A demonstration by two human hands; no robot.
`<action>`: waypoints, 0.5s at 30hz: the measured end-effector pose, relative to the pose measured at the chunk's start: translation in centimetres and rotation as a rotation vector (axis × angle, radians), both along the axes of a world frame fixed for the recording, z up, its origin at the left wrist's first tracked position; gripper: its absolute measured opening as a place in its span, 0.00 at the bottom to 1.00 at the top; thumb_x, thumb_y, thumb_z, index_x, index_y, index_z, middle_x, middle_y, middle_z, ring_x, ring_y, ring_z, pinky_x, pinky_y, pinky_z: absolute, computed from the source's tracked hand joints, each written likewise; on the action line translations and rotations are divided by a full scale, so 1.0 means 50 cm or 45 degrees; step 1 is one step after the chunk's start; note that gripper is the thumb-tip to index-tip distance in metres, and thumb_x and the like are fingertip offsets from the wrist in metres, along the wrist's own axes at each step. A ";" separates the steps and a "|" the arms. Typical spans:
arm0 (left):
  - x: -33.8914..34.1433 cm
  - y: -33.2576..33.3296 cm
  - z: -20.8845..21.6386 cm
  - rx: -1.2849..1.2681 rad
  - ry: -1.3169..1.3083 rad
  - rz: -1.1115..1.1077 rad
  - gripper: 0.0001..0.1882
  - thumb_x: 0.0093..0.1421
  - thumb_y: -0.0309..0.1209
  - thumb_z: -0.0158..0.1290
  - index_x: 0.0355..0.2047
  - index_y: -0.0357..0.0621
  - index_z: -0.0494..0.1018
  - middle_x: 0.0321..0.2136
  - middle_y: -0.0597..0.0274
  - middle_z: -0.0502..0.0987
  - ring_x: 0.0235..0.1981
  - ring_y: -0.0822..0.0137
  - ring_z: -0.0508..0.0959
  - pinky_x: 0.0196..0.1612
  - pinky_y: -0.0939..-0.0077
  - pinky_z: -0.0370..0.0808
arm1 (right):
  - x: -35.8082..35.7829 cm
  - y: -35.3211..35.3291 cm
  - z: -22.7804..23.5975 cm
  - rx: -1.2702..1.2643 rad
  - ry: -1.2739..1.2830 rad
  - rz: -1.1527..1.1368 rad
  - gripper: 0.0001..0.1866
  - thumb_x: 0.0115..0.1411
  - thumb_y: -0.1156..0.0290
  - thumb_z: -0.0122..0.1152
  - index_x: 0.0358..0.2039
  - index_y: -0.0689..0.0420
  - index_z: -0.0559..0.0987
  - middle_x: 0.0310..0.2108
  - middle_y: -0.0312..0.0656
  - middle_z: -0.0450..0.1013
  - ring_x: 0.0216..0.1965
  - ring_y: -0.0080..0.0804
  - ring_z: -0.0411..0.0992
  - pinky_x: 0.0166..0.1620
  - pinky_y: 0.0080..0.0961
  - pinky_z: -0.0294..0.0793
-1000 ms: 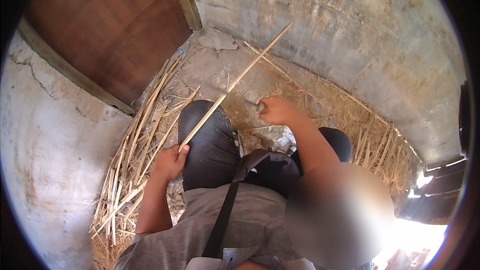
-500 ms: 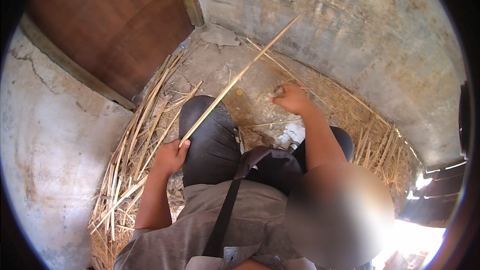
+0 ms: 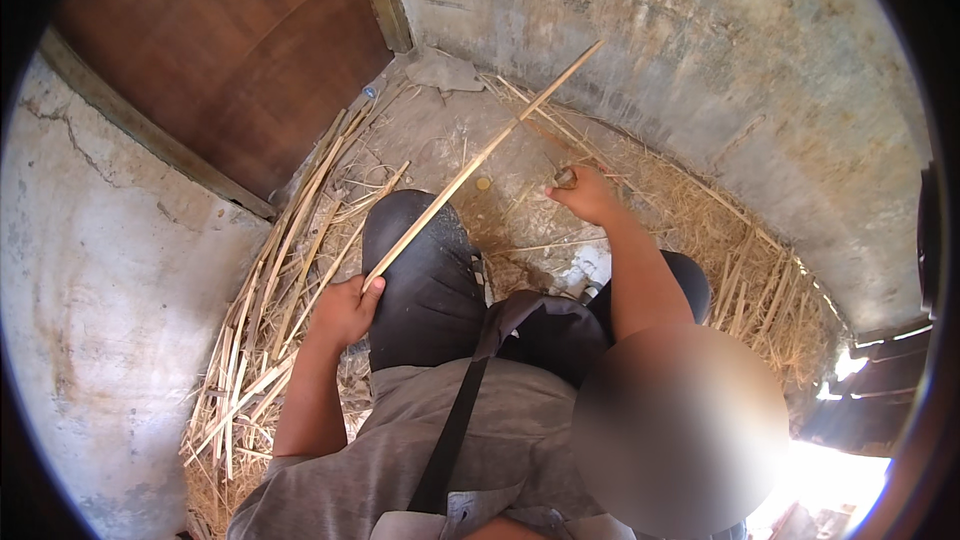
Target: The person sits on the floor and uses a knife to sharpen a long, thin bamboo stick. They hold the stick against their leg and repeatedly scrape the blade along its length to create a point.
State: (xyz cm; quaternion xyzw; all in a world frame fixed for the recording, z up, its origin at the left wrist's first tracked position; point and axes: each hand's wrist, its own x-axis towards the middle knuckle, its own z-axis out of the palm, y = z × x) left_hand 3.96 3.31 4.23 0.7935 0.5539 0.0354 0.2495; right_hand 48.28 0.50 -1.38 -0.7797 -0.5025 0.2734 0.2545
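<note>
Long cane (image 3: 480, 162) gripped at its near end by left hand (image 3: 345, 310) fingers.

Long pale cane stalk (image 3: 480, 162) (straight, slanted) across the raised knee

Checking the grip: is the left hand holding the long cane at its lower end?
Yes, the left hand is closed around the lower end of the long cane, which slants up over the knee.

Rough grey plaster wall (image 3: 700, 50) curves round the top, cracked (patchy too) at left. Brown wooden door (image 3: 220, 50) upper left. Dusty concrete floor (image 3: 450, 140), straw litter (image 3: 270, 340) along its edges. Harsh daylight lower right.
</note>
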 end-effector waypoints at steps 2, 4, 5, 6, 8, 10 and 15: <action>-0.007 0.004 -0.010 0.023 0.005 -0.011 0.30 0.70 0.56 0.47 0.33 0.37 0.77 0.27 0.37 0.79 0.34 0.35 0.79 0.39 0.50 0.75 | -0.006 -0.008 0.030 -0.050 0.067 0.039 0.34 0.53 0.50 0.71 0.49 0.68 0.79 0.45 0.60 0.79 0.48 0.56 0.77 0.51 0.44 0.75; -0.008 0.006 -0.018 0.039 0.007 -0.017 0.30 0.70 0.56 0.47 0.33 0.37 0.77 0.27 0.37 0.79 0.34 0.35 0.79 0.39 0.49 0.75 | -0.015 -0.011 0.033 -0.043 0.004 0.122 0.33 0.53 0.51 0.70 0.49 0.67 0.79 0.45 0.59 0.79 0.48 0.56 0.77 0.51 0.44 0.75; -0.008 0.005 -0.019 0.042 0.012 -0.017 0.30 0.70 0.56 0.47 0.33 0.37 0.77 0.27 0.37 0.79 0.34 0.35 0.79 0.39 0.49 0.75 | -0.028 -0.007 0.018 -0.012 -0.086 0.187 0.32 0.53 0.51 0.70 0.48 0.66 0.80 0.44 0.59 0.79 0.48 0.57 0.77 0.52 0.44 0.75; -0.008 0.005 -0.019 0.045 0.018 -0.016 0.30 0.70 0.56 0.47 0.33 0.37 0.77 0.27 0.37 0.79 0.34 0.35 0.79 0.39 0.49 0.75 | -0.039 -0.004 0.004 0.019 -0.176 0.253 0.31 0.53 0.51 0.70 0.47 0.65 0.80 0.43 0.58 0.79 0.48 0.57 0.77 0.52 0.45 0.75; -0.008 0.000 -0.015 0.059 0.015 -0.016 0.30 0.70 0.56 0.47 0.33 0.37 0.77 0.27 0.37 0.79 0.34 0.35 0.79 0.39 0.49 0.75 | -0.080 -0.002 0.023 -0.060 -0.183 0.469 0.29 0.52 0.51 0.70 0.46 0.63 0.81 0.43 0.57 0.79 0.48 0.57 0.77 0.52 0.45 0.75; -0.006 -0.004 -0.010 0.064 0.012 -0.018 0.30 0.70 0.55 0.47 0.33 0.37 0.77 0.27 0.37 0.79 0.34 0.35 0.79 0.39 0.49 0.75 | -0.100 -0.001 0.029 -0.068 -0.195 0.602 0.28 0.52 0.51 0.70 0.45 0.60 0.81 0.42 0.56 0.79 0.48 0.58 0.76 0.52 0.45 0.75; -0.008 -0.004 -0.017 0.071 -0.025 -0.008 0.29 0.70 0.55 0.47 0.32 0.36 0.76 0.27 0.36 0.79 0.34 0.34 0.79 0.39 0.49 0.75 | -0.077 0.009 0.032 -0.018 -0.202 0.517 0.27 0.53 0.50 0.70 0.44 0.60 0.82 0.42 0.57 0.79 0.48 0.57 0.77 0.50 0.44 0.75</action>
